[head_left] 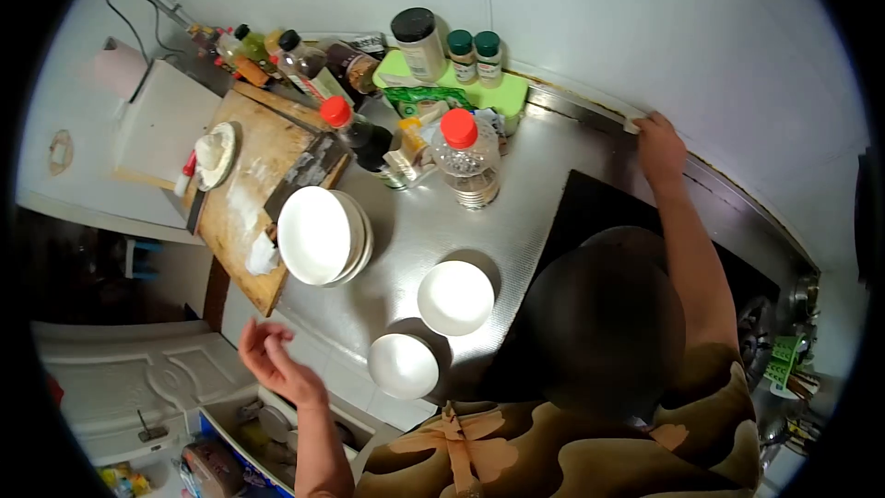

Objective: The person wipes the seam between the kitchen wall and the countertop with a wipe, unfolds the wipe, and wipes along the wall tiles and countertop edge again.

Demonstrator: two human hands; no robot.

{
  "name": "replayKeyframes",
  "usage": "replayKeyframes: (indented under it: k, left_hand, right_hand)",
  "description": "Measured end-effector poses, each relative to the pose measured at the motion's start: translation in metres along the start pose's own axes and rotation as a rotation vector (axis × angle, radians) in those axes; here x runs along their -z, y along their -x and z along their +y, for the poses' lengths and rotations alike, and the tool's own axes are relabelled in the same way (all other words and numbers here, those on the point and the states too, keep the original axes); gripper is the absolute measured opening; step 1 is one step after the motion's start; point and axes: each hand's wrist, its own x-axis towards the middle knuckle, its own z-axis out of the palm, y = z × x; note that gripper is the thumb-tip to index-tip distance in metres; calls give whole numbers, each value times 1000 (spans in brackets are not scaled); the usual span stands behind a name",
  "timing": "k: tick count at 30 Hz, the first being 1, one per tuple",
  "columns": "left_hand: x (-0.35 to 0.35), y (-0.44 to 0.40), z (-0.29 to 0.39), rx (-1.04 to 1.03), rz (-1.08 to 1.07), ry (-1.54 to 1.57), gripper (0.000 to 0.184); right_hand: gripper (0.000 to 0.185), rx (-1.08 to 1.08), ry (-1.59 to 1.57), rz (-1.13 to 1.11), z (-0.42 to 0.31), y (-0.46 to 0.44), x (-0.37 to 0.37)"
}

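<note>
My right hand (pixel 661 149) reaches to the steel ledge at the base of the back wall. Its fingers are closed on a small whitish piece (pixel 632 124), mostly hidden, whose kind I cannot make out. My left hand (pixel 277 364) hangs off the counter's left front edge, fingers loosely bent and apart, holding nothing. Closest to it are a wooden board (pixel 241 212) with white powdery smears and a stack of white bowls (pixel 315 235). Two separate white bowls, one (pixel 455 298) farther back and one (pixel 403 366) nearer me, sit on the steel counter (pixel 387 300).
A large dark round shape (pixel 599 332) covers much of the black cooktop (pixel 573 221). Red-capped bottles (pixel 466 161), several jars and a green tray (pixel 513 97) line the back. An open drawer (pixel 235 447) juts out at lower left.
</note>
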Motion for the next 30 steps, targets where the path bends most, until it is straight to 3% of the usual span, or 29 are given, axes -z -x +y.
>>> replayKeyframes:
  k: [2,3,5,7,9,11,14,16,17,23,30]
  left_hand:
    - [-57,-8,47,-103,-241,152,26]
    - [-91,-11,62,-132,-463,286,24]
    - [-165,-16,103,-28,-831,283,26]
    - [-236,-5,98,18,-903,342,27]
    - [-298,4,90,224,-961,312,30]
    - [-352,8,63,155,-935,279,32]
    - [-405,4,36,260,-940,37,39]
    - [-427,7,16,285,-826,-128,35]
    - [-429,4,14,282,-868,-172,46]
    - [-441,2,18,495,-773,-151,52]
    - [-436,6,28,506,-598,-211,51]
  right_hand:
    - [21,-39,-19,-34,2,0,2]
    - [21,-78,-12,-72,0,-1,3]
    - [21,-105,-25,-73,-4,-2,4]
    - [21,-130,-22,-77,-5,-2,6]
    - [20,-115,-40,-91,-4,-2,7]
    - [20,-102,-45,-76,-3,-2,8]
    - [19,-94,-47,-54,-2,-1,2]
    - [19,-92,-45,-38,-2,-1,0]
    - [18,-95,-45,-36,-2,-1,1]
    - [17,-74,-93,16,-2,0,1]
    - [17,-70,-110,14,-2,0,6]
